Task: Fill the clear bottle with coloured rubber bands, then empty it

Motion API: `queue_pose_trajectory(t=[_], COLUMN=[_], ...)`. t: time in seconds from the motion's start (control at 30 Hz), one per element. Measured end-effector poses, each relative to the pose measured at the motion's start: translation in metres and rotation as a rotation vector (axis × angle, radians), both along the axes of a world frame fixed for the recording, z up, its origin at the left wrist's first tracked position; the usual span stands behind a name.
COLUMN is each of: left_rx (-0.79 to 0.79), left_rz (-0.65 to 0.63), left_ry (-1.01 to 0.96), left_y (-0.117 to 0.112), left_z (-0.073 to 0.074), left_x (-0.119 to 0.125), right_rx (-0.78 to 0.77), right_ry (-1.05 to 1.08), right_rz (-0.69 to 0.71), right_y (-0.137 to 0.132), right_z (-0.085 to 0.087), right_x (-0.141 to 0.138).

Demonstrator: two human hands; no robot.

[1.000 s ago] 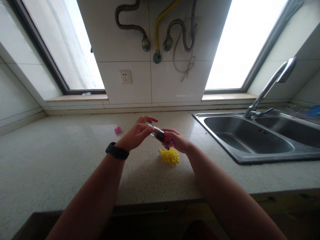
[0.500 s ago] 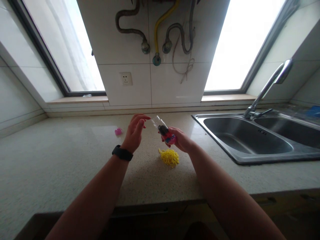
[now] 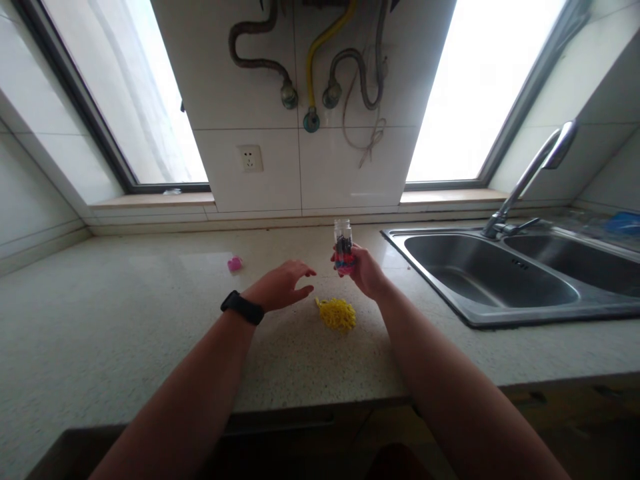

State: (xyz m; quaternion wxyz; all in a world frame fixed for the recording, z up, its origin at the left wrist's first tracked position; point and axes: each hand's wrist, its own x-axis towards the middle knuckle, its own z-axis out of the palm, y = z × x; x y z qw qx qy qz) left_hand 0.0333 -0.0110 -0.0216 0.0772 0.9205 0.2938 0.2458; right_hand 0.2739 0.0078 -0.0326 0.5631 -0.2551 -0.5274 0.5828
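Observation:
A small clear jar [image 3: 343,243] stands upright in the grip of my right hand [image 3: 367,272], its mouth uncovered. Layers of black, red, blue and pink small pieces fill its lower part; their kind is too small to tell. My left hand [image 3: 287,285] is open and holds nothing, fingers and thumb apart and pointing right. Just right of and below its fingertips, a heap of yellow rubber bands, or similar small loops [image 3: 337,315], lies on the counter [image 3: 310,367]. A small pink object, perhaps a cap [image 3: 235,264], rests on the counter beyond my left wrist.
To the right a double steel sink [image 3: 490,267] with a tall faucet [image 3: 530,180] is set into the counter. The tiled wall behind carries a socket [image 3: 251,159] and several hoses [image 3: 313,73]. A blue item [image 3: 623,223] lies at the far right.
My right hand has turned the jar from tilted to upright. My left hand has moved away from the jar's mouth, down toward the yellow heap.

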Motion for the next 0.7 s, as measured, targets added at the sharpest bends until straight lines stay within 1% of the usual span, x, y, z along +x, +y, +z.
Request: queue_pose_trajectory(t=[0.1,0.17,0.2,0.27,0.37,0.4,0.47,0.57,0.7], left_rx=[-0.036,-0.022,-0.009,0.010,-0.001,-0.006,-0.017,-0.038,-0.033], left_rz=[-0.026,-0.003,0.019,0.083,0.191,0.205,0.180,0.103,0.043], left_ry=[0.093,0.097,0.069,-0.064,-0.407,-0.503,-0.577,-0.515,-0.477], left_y=[0.002,0.002,0.002,0.001,-0.005,-0.007,-0.011,-0.016,-0.017], left_z=[-0.005,-0.005,-0.004,0.001,0.010,0.013,0.017,0.021,0.022], left_x=[-0.001,0.000,0.001,0.004,0.007,0.007,0.007,0.006,0.005], right_rx=[0.001,-0.006,-0.013,-0.035,-0.062,-0.065,-0.059,-0.043,-0.021], right_ry=[0.008,0.002,-0.008,-0.049,-0.167,-0.207,-0.274,-0.337,-0.384], right_rz=[-0.009,0.009,0.022,0.056,0.103,0.114,0.138,0.175,0.193], right_y=[0.002,0.001,0.000,-0.003,-0.009,-0.011,-0.014,-0.015,-0.015], right_z=[-0.002,-0.002,-0.001,0.000,0.002,0.002,0.002,0.000,-0.004], right_x=[0.002,0.001,0.001,-0.001,-0.005,-0.006,-0.008,-0.009,-0.010])
